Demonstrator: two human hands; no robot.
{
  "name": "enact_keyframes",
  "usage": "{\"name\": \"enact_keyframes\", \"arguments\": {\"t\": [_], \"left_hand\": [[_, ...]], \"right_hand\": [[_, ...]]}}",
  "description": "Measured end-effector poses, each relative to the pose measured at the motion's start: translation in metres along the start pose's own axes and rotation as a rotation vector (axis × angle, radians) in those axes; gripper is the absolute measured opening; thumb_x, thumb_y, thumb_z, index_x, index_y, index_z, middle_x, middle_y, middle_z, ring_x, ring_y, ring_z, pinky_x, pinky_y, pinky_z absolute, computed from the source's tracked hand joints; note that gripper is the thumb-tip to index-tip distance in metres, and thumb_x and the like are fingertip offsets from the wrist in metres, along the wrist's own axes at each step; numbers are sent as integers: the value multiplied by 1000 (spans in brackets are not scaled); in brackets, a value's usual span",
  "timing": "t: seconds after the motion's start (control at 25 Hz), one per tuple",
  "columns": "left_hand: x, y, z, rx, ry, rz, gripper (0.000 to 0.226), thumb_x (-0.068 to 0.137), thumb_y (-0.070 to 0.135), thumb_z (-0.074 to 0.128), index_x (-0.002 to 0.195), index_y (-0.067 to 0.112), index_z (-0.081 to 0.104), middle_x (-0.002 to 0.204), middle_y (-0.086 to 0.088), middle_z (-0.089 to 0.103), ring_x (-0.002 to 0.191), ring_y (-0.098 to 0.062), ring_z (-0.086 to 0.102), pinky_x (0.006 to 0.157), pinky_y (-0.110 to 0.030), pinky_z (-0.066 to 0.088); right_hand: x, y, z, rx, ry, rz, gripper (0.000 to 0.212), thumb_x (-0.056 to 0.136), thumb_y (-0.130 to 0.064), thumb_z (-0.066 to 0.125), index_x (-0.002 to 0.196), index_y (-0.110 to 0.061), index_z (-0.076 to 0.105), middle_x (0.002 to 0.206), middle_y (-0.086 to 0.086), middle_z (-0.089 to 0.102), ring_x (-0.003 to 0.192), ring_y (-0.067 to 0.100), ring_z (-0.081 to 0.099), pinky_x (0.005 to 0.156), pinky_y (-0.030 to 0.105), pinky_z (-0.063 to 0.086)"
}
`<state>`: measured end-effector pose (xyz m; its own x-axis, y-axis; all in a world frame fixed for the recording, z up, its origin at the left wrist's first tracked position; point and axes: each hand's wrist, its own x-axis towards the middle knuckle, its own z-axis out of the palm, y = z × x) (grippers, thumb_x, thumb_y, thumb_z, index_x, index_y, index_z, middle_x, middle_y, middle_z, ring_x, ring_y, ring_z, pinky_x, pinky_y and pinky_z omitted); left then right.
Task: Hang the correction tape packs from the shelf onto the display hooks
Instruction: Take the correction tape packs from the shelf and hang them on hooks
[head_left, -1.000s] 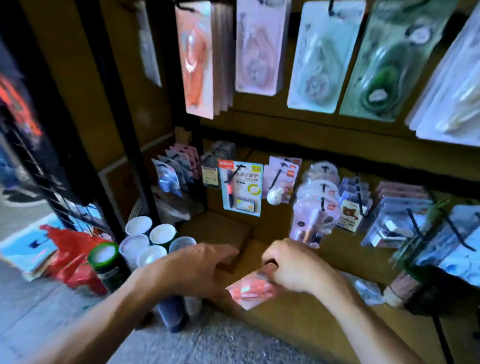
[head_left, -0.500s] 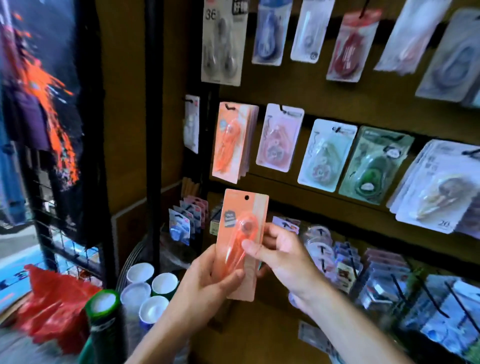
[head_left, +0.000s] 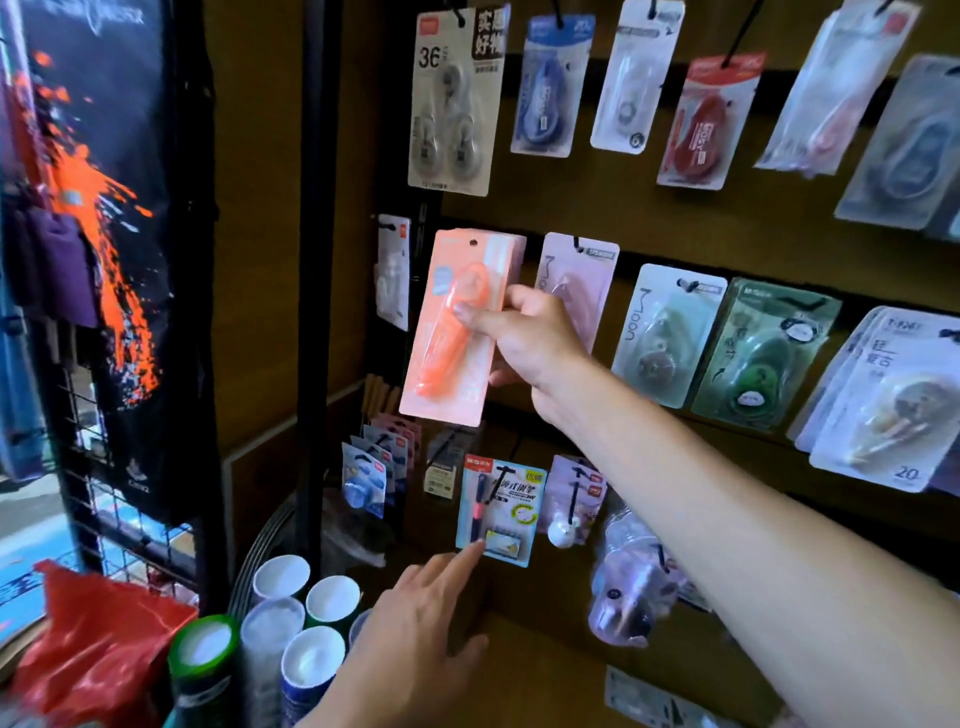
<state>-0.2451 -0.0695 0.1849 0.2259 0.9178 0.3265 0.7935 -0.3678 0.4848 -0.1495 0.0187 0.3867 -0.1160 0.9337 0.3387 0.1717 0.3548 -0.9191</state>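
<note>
1. The brown display wall fills the right and middle of the view, with black rails across it and rows of carded packs hanging from hooks.
2. A black mesh rack stands at the left, with a dark cloth splashed in orange draped over it.
3. The right arm reaches up from the lower right corner, and the right hand holds the orange correction tape pack up against the wall, thumb on the front of the blister and fingers curled behind the card.
4. That pack is upright, a little tilted, its punched hole at the top, and it overlaps the stack of like orange packs in the middle row; whether the hole is on a hook cannot be told.
5. Just right of it hang a pink pack, a pale green pack and a dark green pack.
6. The left hand is low in the view, fingers straight and spread, gripping nothing, its index tip near the lower edge of a blue pen pack.
7. Capped tubes stand in a cluster at the lower left, beside a red plastic bag.
</note>
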Motion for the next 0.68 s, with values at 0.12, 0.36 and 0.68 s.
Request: {"name": "enact_keyframes", "arguments": {"t": [0.12,0.36,0.68], "left_hand": [[5,1,1,26,-28,10,80,86,53,48,151,39,4,149,16,32,130,-10,37,106,-30,36],[13,3,2,99,-140,20,79,89,51,48,151,38,2,151,13,29,131,-13,35,107,-34,36],[18,4,1,105,-247,24,75,91,50,49,151,37,6,152,8,31,135,-15,34,109,-37,34]], "right_hand": [[15,3,12,-21,32,35,8,85,-19,74,86,-21,66,97,4,75,86,17,71,75,34,60],[16,12,18,111,-18,-102,16,87,-13,71,100,-20,66,94,-4,73,83,6,70,70,20,58],[28,8,21,-6,42,-14,4,88,-22,69,92,-21,67,95,6,75,85,27,73,39,24,46]]}}
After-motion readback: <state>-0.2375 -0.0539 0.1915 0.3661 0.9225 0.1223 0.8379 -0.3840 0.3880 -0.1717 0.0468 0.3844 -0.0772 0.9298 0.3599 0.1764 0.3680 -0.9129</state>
